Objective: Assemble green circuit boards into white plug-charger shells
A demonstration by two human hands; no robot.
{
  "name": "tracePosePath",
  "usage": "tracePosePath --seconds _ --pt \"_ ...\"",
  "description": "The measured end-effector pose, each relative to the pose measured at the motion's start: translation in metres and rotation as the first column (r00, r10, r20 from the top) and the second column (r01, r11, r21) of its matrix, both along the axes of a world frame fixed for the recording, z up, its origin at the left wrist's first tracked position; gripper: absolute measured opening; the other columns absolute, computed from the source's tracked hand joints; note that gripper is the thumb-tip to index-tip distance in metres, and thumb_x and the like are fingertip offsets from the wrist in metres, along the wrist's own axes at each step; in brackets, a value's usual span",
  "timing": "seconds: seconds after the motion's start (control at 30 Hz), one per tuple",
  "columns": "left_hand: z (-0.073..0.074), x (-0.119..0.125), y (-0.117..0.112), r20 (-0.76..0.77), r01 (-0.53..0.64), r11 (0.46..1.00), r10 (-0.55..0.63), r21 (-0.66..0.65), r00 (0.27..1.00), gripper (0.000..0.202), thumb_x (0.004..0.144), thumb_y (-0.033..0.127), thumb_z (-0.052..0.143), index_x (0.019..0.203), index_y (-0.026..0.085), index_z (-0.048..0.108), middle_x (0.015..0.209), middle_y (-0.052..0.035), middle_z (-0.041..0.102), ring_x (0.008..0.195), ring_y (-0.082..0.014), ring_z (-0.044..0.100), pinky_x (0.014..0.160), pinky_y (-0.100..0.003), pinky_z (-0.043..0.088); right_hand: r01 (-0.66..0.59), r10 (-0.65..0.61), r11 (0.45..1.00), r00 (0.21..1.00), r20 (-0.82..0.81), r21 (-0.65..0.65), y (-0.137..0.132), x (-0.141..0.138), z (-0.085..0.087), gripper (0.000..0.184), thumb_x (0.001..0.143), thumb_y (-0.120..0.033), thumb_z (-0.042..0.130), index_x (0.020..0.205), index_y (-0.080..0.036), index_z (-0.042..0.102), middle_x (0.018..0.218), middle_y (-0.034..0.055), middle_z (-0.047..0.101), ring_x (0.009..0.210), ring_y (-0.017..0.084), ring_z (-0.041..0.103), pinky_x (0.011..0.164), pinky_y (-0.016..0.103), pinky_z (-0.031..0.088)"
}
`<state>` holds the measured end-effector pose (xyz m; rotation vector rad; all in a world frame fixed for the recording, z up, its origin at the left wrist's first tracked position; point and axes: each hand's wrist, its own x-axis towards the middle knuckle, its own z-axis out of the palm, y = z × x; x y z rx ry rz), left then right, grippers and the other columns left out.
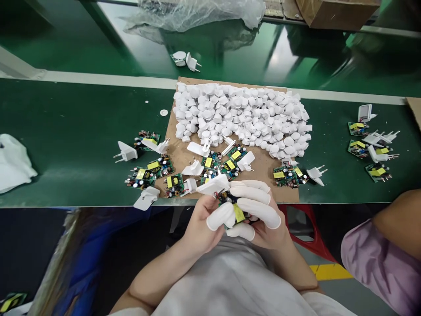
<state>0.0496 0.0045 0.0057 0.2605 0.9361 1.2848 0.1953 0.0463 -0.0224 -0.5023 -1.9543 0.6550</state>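
Observation:
Close to my body, at the front edge of the table, both hands are closed around a green circuit board (239, 213) with a yellow transformer. A white plug cover (214, 184) with pins sticks up at the board's upper left, apparently joined to it. My left hand (206, 224) grips the board from the left. My right hand (263, 216) wraps it from the right, its fingers hiding much of it. White finger cots (259, 211) cover several fingertips. Just beyond lie more circuit boards (230, 165) and white plug covers (246, 161).
A large heap of small white plastic caps (237, 114) covers a cardboard sheet (171, 127). Boards with plugs lie left (154, 166) and right (285, 175). Further right are more boards (378, 172), near another person's sleeve (378, 263). A white bag (15, 163) sits far left.

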Motion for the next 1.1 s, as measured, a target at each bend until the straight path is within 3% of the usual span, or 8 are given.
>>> tracePosePath --seconds 0.17,0.33,0.47,0.57,0.67,0.83,0.93,1.1 --pt "-0.006 -0.001 -0.004 0.033 0.059 0.988 -0.064 0.141 0.997 0.042 0.072 0.062 0.094 0.09 0.026 0.081 0.084 -0.0056 0.082 0.093 -0.0302 0.082 0.087 -0.043 0.067 0.001 -0.002 1.0 1.0 -0.015 -0.012 -0.002 0.001 -0.001 0.05 0.107 -0.037 0.066 0.155 -0.028 0.055 0.13 0.0148 0.07 0.124 0.031 0.068 0.101 0.051 0.063" --pt "-0.013 0.001 -0.006 -0.005 0.089 0.978 -0.09 0.191 0.996 0.038 0.078 0.06 0.09 0.094 0.026 0.083 0.09 -0.0073 0.082 0.092 -0.0295 0.08 0.087 -0.044 0.066 -0.017 0.018 0.999 1.0 0.024 -0.044 -0.003 0.005 0.002 0.034 0.109 -0.034 0.061 0.143 -0.035 0.065 0.133 0.012 0.067 0.126 0.031 0.066 0.1 0.052 0.062" --pt "-0.022 0.002 -0.005 -0.027 0.132 0.963 -0.129 0.235 0.991 0.05 0.075 0.066 0.089 0.102 0.025 0.082 0.084 -0.0065 0.081 0.077 -0.0261 0.078 0.078 -0.044 0.066 -0.057 0.031 0.953 0.995 -0.092 -0.299 -0.007 0.002 0.011 0.042 0.105 -0.053 0.065 0.141 -0.032 0.062 0.131 0.0117 0.067 0.12 0.03 0.068 0.1 0.05 0.063" --pt "-0.029 0.003 -0.006 -0.038 0.117 0.956 -0.111 0.269 0.993 0.049 0.074 0.063 0.091 0.104 0.025 0.082 0.088 -0.0068 0.082 0.073 -0.0237 0.076 0.076 -0.041 0.066 -0.038 -0.032 0.904 0.987 -0.155 -0.426 -0.013 -0.002 0.018 0.028 0.103 -0.033 0.07 0.13 -0.03 0.064 0.122 0.0092 0.07 0.119 0.028 0.068 0.102 0.047 0.062" --pt "-0.029 0.003 -0.007 -0.02 0.096 0.95 -0.095 0.296 0.995 0.043 0.076 0.059 0.092 0.101 0.024 0.083 0.095 -0.0073 0.083 0.084 -0.026 0.079 0.085 -0.043 0.066 -0.035 -0.034 0.91 0.987 -0.158 -0.414 -0.015 -0.004 0.021 0.024 0.1 -0.016 0.067 0.12 -0.03 0.067 0.115 0.0069 0.074 0.117 0.027 0.069 0.106 0.05 0.059" --pt "-0.019 0.001 -0.008 0.021 0.114 0.955 -0.125 0.275 0.992 0.044 0.079 0.063 0.089 0.101 0.026 0.082 0.087 -0.0044 0.08 0.089 -0.0262 0.078 0.091 -0.045 0.065 -0.103 0.042 0.932 0.983 -0.18 -0.346 -0.009 -0.002 0.017 0.041 0.099 -0.038 0.077 0.137 -0.029 0.064 0.129 0.0108 0.075 0.122 0.03 0.069 0.106 0.052 0.06" --pt "-0.016 -0.001 -0.008 0.04 0.101 0.966 -0.114 0.236 0.993 0.05 0.076 0.065 0.09 0.105 0.026 0.081 0.092 -0.0051 0.08 0.089 -0.0248 0.077 0.09 -0.043 0.064 -0.047 0.013 0.959 0.992 -0.124 -0.279 -0.008 -0.002 0.013 0.035 0.104 -0.033 0.07 0.139 -0.03 0.064 0.132 0.0112 0.075 0.124 0.03 0.069 0.104 0.052 0.06" --pt "-0.019 -0.005 -0.008 0.036 0.092 0.979 -0.1 0.184 0.994 0.048 0.069 0.05 0.099 0.105 0.024 0.082 0.1 -0.0066 0.081 0.094 -0.0266 0.076 0.092 -0.044 0.063 0.003 -0.015 0.98 0.998 -0.059 -0.197 -0.007 -0.003 0.006 0.038 0.107 -0.038 0.065 0.143 -0.032 0.06 0.13 0.0105 0.076 0.118 0.03 0.071 0.1 0.052 0.061"
